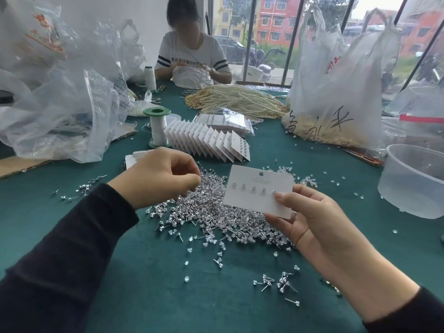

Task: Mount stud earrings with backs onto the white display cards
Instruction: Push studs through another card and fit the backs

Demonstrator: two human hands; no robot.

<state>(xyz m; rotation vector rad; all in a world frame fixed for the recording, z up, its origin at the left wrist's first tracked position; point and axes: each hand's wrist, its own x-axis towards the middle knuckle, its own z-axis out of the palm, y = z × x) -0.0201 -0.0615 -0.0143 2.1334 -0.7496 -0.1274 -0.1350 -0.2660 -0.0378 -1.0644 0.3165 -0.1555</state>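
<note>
Holding the white display card (258,191) by its lower right corner, the right hand (314,222) has thumb on the face and fingers behind, closed on it. Card sits tilted above the pile of stud earrings (216,212) on the green table (144,272). One row of studs is already through the card, thumb tip touching the last one.

Risks, as I read it: the corner-only grip lets the card flex when the next post is pushed in, so the post can miss its hole or crease the card. Thumb could also knock the end stud out if no back is on it; the reverse side isn't visible.

Left hand (161,179) hovers over the pile's upper left edge, fingers curled in a pinch. Can't tell whether it has a stud. Clear backs (211,239) lie scattered around, easy to fumble. Finished cards (206,140) stand fanned behind.
</note>
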